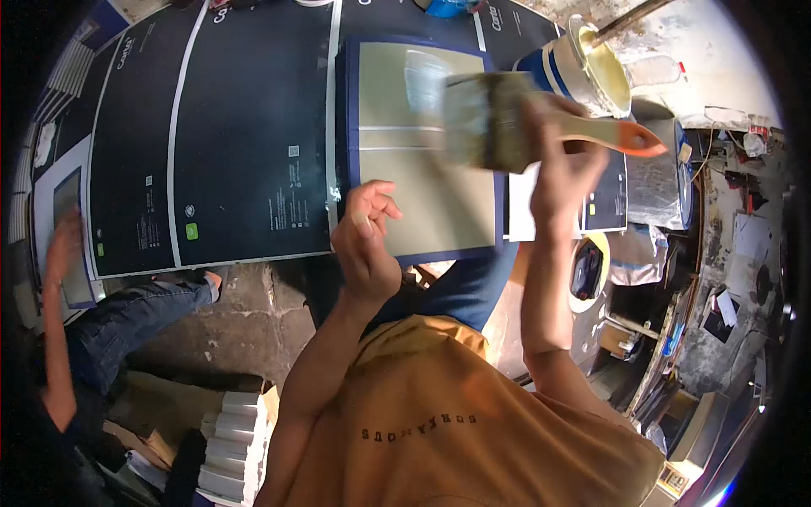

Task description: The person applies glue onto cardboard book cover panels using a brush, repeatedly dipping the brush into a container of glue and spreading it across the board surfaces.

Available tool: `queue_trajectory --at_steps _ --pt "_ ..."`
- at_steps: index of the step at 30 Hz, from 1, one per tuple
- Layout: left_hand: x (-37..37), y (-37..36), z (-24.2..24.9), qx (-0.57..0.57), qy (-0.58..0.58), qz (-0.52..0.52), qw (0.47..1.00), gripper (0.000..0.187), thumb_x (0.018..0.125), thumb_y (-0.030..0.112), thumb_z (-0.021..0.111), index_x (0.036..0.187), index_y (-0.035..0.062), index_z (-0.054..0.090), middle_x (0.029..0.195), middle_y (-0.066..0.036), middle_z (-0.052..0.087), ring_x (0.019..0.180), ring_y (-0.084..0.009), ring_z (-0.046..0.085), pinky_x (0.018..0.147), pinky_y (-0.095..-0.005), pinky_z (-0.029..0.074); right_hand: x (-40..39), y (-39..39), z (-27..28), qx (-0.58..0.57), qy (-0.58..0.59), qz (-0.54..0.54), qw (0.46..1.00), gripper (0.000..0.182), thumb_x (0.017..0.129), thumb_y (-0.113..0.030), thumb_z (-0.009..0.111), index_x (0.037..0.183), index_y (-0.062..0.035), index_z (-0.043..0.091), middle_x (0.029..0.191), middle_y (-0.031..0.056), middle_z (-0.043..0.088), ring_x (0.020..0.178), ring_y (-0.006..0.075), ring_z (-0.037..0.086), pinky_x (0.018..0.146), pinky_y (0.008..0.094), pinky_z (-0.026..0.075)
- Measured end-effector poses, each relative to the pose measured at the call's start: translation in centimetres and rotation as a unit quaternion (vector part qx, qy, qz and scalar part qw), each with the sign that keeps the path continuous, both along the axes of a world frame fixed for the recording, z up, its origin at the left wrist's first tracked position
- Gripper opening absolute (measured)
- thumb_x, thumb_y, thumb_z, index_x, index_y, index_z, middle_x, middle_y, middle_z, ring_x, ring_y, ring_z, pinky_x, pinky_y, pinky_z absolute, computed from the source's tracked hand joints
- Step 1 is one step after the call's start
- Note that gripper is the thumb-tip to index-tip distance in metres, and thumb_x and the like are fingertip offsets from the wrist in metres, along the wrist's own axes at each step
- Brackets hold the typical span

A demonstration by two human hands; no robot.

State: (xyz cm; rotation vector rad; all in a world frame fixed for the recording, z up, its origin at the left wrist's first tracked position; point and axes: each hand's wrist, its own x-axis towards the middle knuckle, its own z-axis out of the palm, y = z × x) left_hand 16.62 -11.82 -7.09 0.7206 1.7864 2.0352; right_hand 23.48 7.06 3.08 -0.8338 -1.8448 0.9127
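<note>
A wide brush [490,122] with an orange-tipped handle is in my right hand [568,160], its bristles slightly blurred above the right part of a board. This board [422,198] is grey-beige with a dark blue border and a pale strip across it. Near its top lies a wet, whitish patch [428,80]. My left hand [367,241] is at the board's lower left edge with its fingers partly curled and apart, holding nothing. Behind the brush, at the upper right, a white and blue bucket [583,68] holds pale yellow paste and a stick.
Black printed sheets [245,144] cover the table. At the far left, a co-worker's hand [64,245] touches another bordered board [69,198]. Stacked white bundles [232,444] stand on the floor at lower left. A metallic drum [655,173] is beside the table at right.
</note>
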Motion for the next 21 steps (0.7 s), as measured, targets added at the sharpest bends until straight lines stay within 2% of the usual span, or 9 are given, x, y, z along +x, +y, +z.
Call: queue_trajectory --at_steps 3,5,9,11,13,15,16,19,21 --pt "0.3 0.5 0.2 -0.015 0.012 0.006 1.0 0.073 0.103 0.059 0.013 0.108 -0.001 0.054 0.079 -0.005 0.056 0.068 -0.0103 0.043 0.063 -0.027 0.034 0.0 -3.8 -2.1 -0.006 -0.157 0.012 0.987 0.024 0.084 -0.016 0.076 0.095 0.0028 0.068 0.082 0.0111 0.07 0.076 0.0153 0.065 0.071 0.0307 0.052" --pt "0.3 0.7 0.1 -0.023 0.029 0.014 0.999 0.073 0.102 0.061 0.013 0.106 -0.0004 0.053 0.079 -0.005 0.056 0.068 -0.0106 0.043 0.063 -0.0272 0.034 3.6 -1.7 -4.6 0.0 -0.167 0.0 0.986 0.024 0.085 -0.016 0.076 0.094 0.0041 0.067 0.081 0.0118 0.071 0.074 0.0148 0.065 0.07 0.0298 0.052" --pt "0.6 0.7 0.5 -0.016 -0.004 0.029 0.999 0.075 0.1 0.066 0.011 0.1 0.0027 0.051 0.079 -0.004 0.055 0.066 -0.0105 0.042 0.064 -0.0265 0.033 7.5 -0.6 -1.1 -0.012 -0.129 -0.081 0.988 0.024 0.088 -0.016 0.073 0.092 0.0066 0.065 0.081 0.0115 0.07 0.068 0.0103 0.063 0.065 0.0248 0.052" --pt "0.7 0.8 0.4 -0.008 -0.029 0.025 0.999 0.075 0.099 0.068 0.01 0.098 0.0042 0.051 0.079 -0.004 0.054 0.066 -0.0103 0.041 0.064 -0.026 0.032 6.6 -2.5 -0.1 -0.026 -0.034 -0.097 0.994 0.018 0.089 -0.014 0.071 0.09 0.0024 0.064 0.081 0.0066 0.066 0.071 0.0082 0.059 0.064 0.0207 0.046" --pt "0.9 1.0 0.0 -0.026 -0.021 0.029 0.999 0.075 0.099 0.068 0.007 0.095 0.0057 0.05 0.076 -0.004 0.054 0.066 -0.0102 0.04 0.065 -0.0252 0.031 5.5 -4.8 -1.2 -0.004 -0.001 -0.053 0.999 0.018 0.086 -0.012 0.072 0.091 0.0033 0.064 0.079 0.0077 0.069 0.073 0.0123 0.063 0.067 0.0277 0.05" --pt "0.8 1.0 0.5 -0.048 -0.002 0.034 0.998 0.075 0.099 0.067 0.007 0.094 0.0058 0.05 0.075 -0.003 0.054 0.066 -0.0103 0.04 0.064 -0.0251 0.031 4.4 -7.3 -2.5 -0.035 -0.103 0.008 0.994 0.015 0.086 -0.011 0.07 0.09 0.0016 0.064 0.078 0.0087 0.068 0.073 0.0146 0.063 0.067 0.0302 0.049" --pt "0.9 1.1 0.3 -0.046 0.003 0.045 0.998 0.074 0.1 0.065 0.006 0.093 0.006 0.051 0.073 -0.003 0.053 0.065 -0.0102 0.039 0.064 -0.025 0.031 5.1 -7.3 -3.4 0.002 -0.162 0.026 0.986 0.017 0.085 -0.014 0.072 0.088 0.0015 0.064 0.077 0.0113 0.067 0.069 0.0155 0.062 0.065 0.0307 0.049" --pt "0.9 1.3 0.5 -0.06 0.029 0.042 0.997 0.074 0.1 0.065 0.006 0.093 0.0061 0.051 0.074 -0.003 0.054 0.064 -0.0097 0.039 0.063 -0.0251 0.031 9.8 -3.8 -3.5 -0.018 -0.189 -0.057 0.98 0.017 0.086 -0.012 0.072 0.091 0.0028 0.065 0.079 0.0097 0.068 0.072 0.0142 0.063 0.067 0.0288 0.051" --pt "0.6 1.7 1.4 -0.055 -0.029 0.036 0.997 0.072 0.101 0.063 0.008 0.094 0.0055 0.051 0.075 -0.003 0.053 0.066 -0.01 0.04 0.063 -0.0251 0.032 13.1 -0.7 -2.1 -0.046 -0.183 -0.117 0.975 0.015 0.086 -0.009 0.071 0.094 0.0029 0.066 0.084 0.0083 0.068 0.076 0.0117 0.062 0.07 0.0275 0.051"
